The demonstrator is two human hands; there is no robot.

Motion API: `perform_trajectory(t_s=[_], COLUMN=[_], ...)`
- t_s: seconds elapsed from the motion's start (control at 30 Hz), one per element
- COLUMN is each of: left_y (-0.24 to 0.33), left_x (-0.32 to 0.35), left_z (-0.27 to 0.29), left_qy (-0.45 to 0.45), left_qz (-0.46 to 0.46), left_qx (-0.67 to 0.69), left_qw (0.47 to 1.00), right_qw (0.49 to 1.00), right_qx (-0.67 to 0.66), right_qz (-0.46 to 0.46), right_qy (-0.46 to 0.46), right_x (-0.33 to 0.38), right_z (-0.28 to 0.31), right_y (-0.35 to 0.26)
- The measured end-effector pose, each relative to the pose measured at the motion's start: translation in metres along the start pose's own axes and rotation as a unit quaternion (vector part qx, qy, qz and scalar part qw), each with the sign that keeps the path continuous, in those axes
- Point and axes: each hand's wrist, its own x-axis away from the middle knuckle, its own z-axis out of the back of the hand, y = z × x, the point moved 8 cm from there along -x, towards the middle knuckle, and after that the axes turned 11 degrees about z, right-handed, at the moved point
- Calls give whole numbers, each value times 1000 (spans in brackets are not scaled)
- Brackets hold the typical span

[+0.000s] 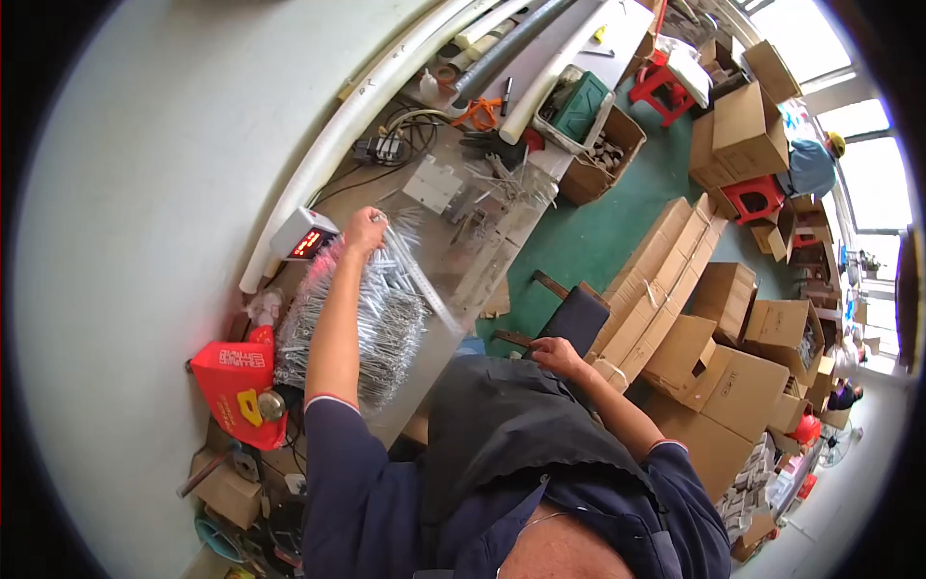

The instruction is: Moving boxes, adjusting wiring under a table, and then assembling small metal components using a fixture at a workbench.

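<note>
left grip closed on one pale strip by one metal-rod heap; right grip: can't tell

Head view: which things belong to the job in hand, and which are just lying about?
Likely the job:
pale strip, at the left hand
heap of thin silvery rods, around that forearm

Probably just lying about:
red bag
green container
long cardboard cartons

Your left forearm reaches well forward, the left hand closed in a grip; your right forearm angles inward, the right hand loosely curled nearer your body.
</note>
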Motion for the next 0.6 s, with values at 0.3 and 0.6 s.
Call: perform_trajectory(t_s=[0.3,0.6], left_y=[-6,-1], left_x=[-57,-64], left_z=[-6,0], left_qy=[61,167], left_qz=[20,22], left_qx=[-136,-286], left_qw=[989,943], right_qw=[968,972], right_qx=[-68,-72], right_qz=[-226,-149], right_qy=[82,164], right_x=[70,83], right_z=[37,45], right_y=[89,90])
